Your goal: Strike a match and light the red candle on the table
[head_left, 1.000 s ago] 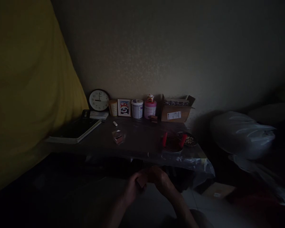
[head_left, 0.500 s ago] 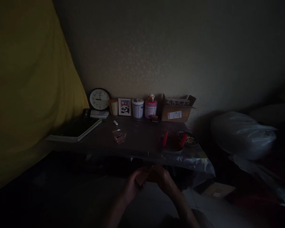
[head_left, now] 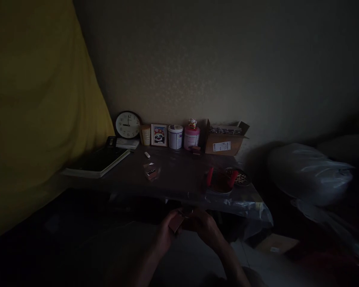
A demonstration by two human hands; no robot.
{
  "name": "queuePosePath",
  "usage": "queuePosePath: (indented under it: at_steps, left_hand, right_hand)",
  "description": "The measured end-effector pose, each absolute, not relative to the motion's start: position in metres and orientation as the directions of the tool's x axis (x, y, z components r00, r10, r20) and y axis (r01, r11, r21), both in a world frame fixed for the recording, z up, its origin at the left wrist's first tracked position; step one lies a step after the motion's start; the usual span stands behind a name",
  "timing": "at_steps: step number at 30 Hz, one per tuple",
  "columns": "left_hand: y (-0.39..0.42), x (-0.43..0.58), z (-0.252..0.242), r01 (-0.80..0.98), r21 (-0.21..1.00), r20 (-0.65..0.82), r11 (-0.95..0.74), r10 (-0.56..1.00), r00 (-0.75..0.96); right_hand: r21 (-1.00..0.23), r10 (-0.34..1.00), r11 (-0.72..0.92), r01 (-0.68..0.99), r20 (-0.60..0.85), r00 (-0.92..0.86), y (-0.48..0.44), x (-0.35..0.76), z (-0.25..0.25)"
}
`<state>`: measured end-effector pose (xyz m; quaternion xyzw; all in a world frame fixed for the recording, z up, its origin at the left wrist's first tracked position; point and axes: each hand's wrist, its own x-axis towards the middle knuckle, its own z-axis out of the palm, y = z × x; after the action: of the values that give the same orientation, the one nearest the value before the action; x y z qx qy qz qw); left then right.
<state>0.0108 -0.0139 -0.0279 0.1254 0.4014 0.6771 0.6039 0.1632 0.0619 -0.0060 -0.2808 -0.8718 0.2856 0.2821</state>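
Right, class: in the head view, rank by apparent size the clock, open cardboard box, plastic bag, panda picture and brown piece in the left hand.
1. Plastic bag
2. Open cardboard box
3. Clock
4. Panda picture
Unranked: brown piece, partly covered by the left hand and nearer the camera.

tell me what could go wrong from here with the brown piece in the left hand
Drop: the left hand holds the brown piece in front of the table, not over it, so a slip might send it to the floor.

Fumble: the light is dim and the right hand is close by, so small details could be misjudged.

Knock: the figurine perches on a pink tub; bumping the table might topple it.
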Motion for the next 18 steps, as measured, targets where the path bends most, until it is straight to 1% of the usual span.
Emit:
queuePosePath:
  at_steps: [3, 7, 13, 18]
  left_hand:
    - [-0.0142, 0.0103, -0.0282, -0.702, 0.711, -0.301, 0.043, 0.92, -0.249]
    - [-0.0127, 0.0085, -0.0306, -0.677, 0.736, -0.272, 0.008, 0.919, -0.285]
    - [-0.0111, 0.0083, -0.0312, -0.673, 0.74, -0.271, -0.013, 0.909, -0.315]
    - [-0.0131, 0.0098, -0.0286, -0.659, 0.752, -0.277, -0.013, 0.901, -0.334]
  right_hand:
    - [-0.665, 0.692, 0.655, 0.357, 0.34, -0.637, 0.0618, 0.1612, -0.0072]
    - [-0.706, 0.704, 0.633, 0.316, 0.357, -0.613, 0.0591, 0.1591, -0.004]
    - [-0.819, 0.76, 0.496, 0.287, 0.25, -0.601, 0.0539, 0.1566, -0.0024]
    - [-0.895, 0.794, 0.399, 0.199, 0.229, -0.563, 0.053, 0.1538, -0.0055]
